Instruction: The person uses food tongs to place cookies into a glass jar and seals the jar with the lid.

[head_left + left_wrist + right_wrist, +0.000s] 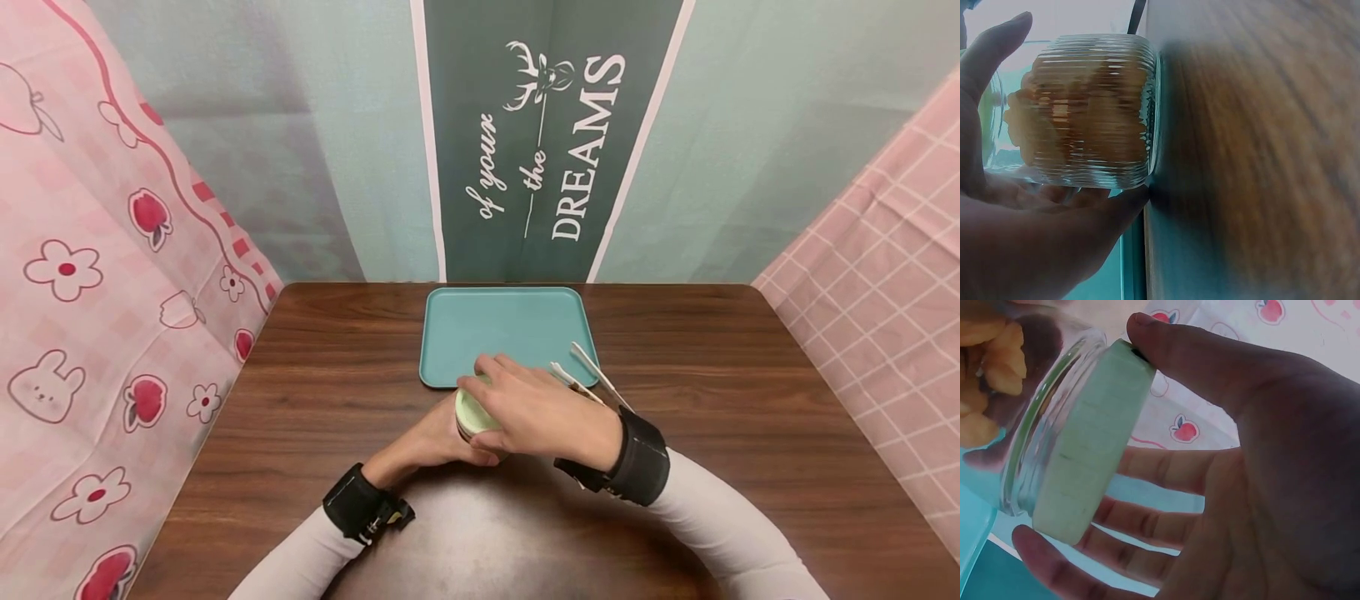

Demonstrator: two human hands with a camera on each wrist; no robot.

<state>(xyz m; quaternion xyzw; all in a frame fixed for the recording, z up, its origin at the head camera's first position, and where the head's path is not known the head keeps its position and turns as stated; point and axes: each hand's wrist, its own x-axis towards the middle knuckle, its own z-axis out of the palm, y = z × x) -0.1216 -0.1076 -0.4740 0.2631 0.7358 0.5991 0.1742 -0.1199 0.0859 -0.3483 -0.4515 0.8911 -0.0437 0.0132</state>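
A ribbed glass jar [1094, 109] with orange-yellow pieces inside stands on the wooden table [315, 392] just in front of the teal tray [506, 329]. My left hand [431, 442] grips the jar's body from the near left side. My right hand [536, 408] lies over the top, its thumb and fingers [1166, 353] curled round the pale green lid [1091, 437], which sits on the jar's mouth. In the head view only a sliver of the lid [468, 412] shows under the right hand.
Two white utensils [592, 375] lie across the tray's near right corner, close behind my right wrist. Patterned pink cloths hang at both sides and a green banner hangs behind the table.
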